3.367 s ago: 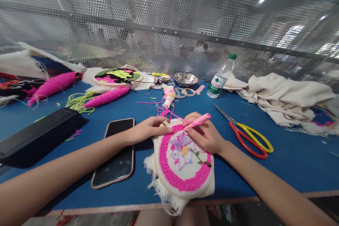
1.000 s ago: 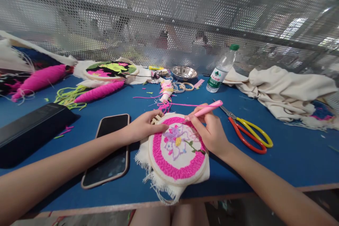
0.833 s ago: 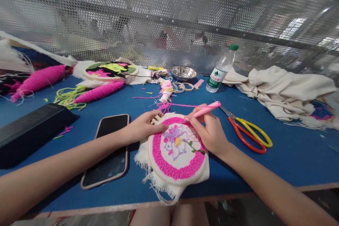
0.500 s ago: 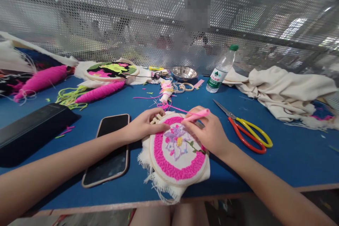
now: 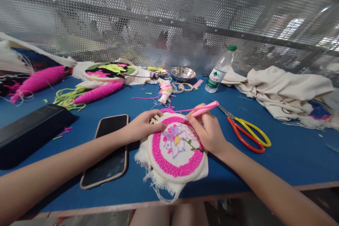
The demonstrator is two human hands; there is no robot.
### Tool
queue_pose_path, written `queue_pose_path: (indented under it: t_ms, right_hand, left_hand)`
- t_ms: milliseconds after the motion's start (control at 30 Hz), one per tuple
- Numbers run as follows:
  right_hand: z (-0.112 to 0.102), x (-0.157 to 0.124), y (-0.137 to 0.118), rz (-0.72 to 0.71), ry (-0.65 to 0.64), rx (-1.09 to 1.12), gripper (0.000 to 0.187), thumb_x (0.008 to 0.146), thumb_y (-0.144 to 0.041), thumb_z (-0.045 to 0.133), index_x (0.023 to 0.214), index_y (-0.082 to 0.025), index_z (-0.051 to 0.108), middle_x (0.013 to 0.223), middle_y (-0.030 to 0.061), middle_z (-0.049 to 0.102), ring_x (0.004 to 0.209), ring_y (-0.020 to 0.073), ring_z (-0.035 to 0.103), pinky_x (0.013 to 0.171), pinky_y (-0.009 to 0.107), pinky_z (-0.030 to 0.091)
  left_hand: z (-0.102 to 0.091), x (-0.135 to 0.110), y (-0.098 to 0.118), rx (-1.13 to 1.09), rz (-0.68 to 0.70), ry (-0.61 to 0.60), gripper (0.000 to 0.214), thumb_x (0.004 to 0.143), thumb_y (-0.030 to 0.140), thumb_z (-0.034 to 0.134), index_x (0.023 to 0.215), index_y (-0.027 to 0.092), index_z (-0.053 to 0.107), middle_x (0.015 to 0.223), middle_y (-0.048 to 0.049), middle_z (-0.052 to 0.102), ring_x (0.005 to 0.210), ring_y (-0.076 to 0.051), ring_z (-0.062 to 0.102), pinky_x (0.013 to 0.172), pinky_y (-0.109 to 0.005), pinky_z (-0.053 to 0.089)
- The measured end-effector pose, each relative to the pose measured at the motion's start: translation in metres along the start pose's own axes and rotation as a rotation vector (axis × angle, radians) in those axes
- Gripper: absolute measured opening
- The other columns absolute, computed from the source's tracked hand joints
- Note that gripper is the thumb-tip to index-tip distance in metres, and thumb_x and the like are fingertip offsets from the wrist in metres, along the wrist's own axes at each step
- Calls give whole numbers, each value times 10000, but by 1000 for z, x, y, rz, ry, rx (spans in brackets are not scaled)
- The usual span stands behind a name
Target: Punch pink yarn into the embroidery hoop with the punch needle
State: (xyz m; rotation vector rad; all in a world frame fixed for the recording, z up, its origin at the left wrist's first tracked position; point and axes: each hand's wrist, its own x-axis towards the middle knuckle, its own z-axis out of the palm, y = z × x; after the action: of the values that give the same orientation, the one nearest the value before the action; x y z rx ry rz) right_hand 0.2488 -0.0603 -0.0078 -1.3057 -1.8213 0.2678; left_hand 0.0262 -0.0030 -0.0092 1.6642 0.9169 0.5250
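Observation:
An embroidery hoop with frayed white cloth rests near the table's front edge. Its cloth bears a looped pink ring around a purple flower with a yellow centre. My left hand is closed on the hoop's upper left rim, thumb on the front, fingers behind. Between the thumb and fingers of my right hand is a pink punch needle, tilted with its rear end up to the right. Its tip is at the hoop's upper right, hidden by my fingers. Pink yarn runs from its rear end leftward behind the hoop.
A phone and a black case lie left. Scissors lie right, below a water bottle and crumpled cloth. Behind are a metal bowl, pink yarn skeins and another hoop, before a perforated metal screen.
My right hand has shifted slightly, and the punch needle's rear end has swung right and up. My left hand keeps its hold on the hoop. The whole view has shifted slightly.

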Motion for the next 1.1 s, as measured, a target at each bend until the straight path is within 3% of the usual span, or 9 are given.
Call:
queue_pose_path:
  t_ms: [267, 467, 600, 800, 1100]
  right_hand:
    - [0, -2, 2, 11, -7, -6, 206, 930, -359, 495, 815, -194, 538, 811, 55, 651, 669, 167, 627, 615, 290, 455]
    - [-3, 2, -3, -12, -84, -24, 124, 893, -294, 573, 813, -200, 581, 839, 20, 644, 720, 152, 627, 684, 278, 452]
    - [-2, 9, -2, -1, -115, -55, 133, 846, -252, 645, 733, -194, 604, 826, 12, 621, 768, 157, 599, 707, 276, 444]
    - [1, 5, -1, -148, -101, -206, 89, 875, -279, 614, 845, -197, 626, 959, 44, 663, 930, 206, 597, 841, 325, 431]
    - [-5, 3, -1, 16, -45, -45, 210, 935, -336, 497, 795, -203, 581, 902, 43, 671, 713, 164, 638, 660, 282, 453]
  left_hand:
    - [0, 0, 2, 12, -31, 6, 270, 767, 369, 657, 898, 175, 524, 756, 18, 589, 678, -150, 590, 574, -235, 444]
    - [0, 1, 3, 9, -35, 2, 285, 769, 382, 660, 904, 167, 530, 705, 44, 543, 612, -115, 531, 534, -213, 393]
    - [1, -2, 7, 48, 61, 6, 258, 779, 374, 664, 859, 163, 538, 707, 51, 509, 628, -100, 495, 549, -203, 365]
    - [0, -3, 2, 1, 87, -15, 286, 800, 406, 649, 918, 172, 534, 755, 32, 559, 681, -122, 534, 589, -218, 407]
    - [-3, 3, -6, 31, -3, 23, 271, 792, 389, 640, 912, 163, 550, 770, 2, 610, 677, -152, 594, 570, -243, 449]
